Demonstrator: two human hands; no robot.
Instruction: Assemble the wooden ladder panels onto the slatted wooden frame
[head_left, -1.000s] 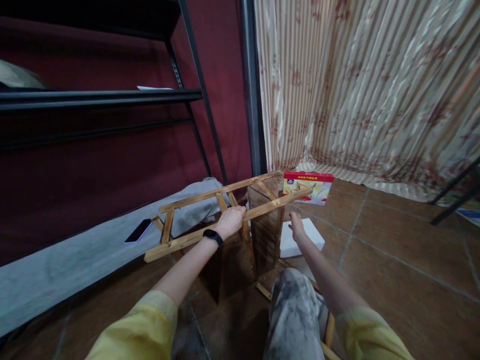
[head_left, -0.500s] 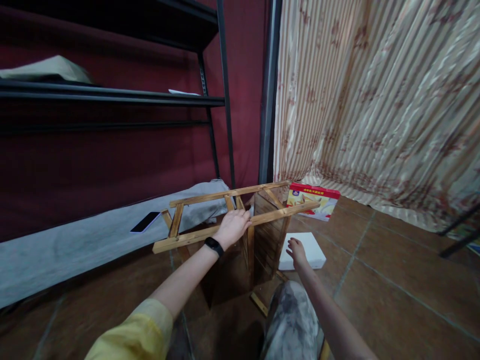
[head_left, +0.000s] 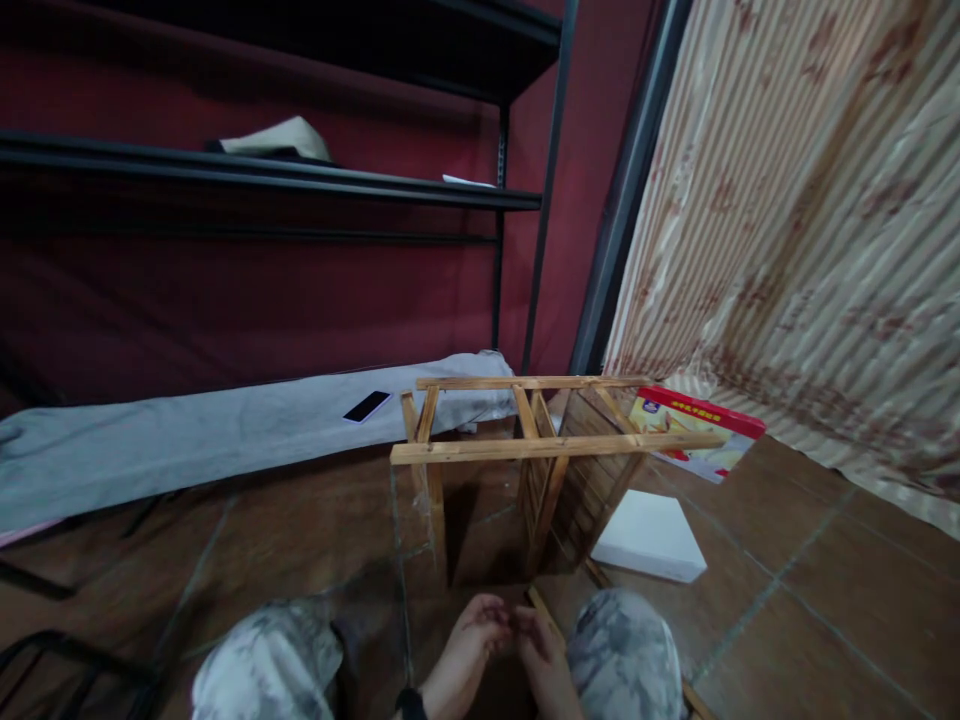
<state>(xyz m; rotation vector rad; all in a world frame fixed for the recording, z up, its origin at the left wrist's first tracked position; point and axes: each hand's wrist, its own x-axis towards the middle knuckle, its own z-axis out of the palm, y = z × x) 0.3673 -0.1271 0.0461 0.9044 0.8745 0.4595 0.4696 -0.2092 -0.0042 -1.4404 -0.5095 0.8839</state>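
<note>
My left hand (head_left: 474, 640), with a dark band at its wrist, and my right hand (head_left: 540, 648) come together low in the view, between my knees. The fingers of both are curled in with their tips almost touching; anything small pinched there is too blurred to make out. Just beyond them a wooden frame (head_left: 480, 453) with slatted shelves rests on its side on the floor, and neither hand touches it. A loose wooden strip (head_left: 544, 608) lies right by my right hand.
To the right of the frame sit a white box (head_left: 652, 535) and a red-topped printed carton (head_left: 701, 415). Behind it, a phone (head_left: 367, 406) lies on a low cloth-covered bench (head_left: 225, 420). A black metal shelf (head_left: 337, 180) stands behind, with a striped curtain (head_left: 787, 250) at right.
My left hand has let go of the wooden frame's rail and dropped toward me. My right hand has moved left from over the white box to meet it. The view has swung left.
</note>
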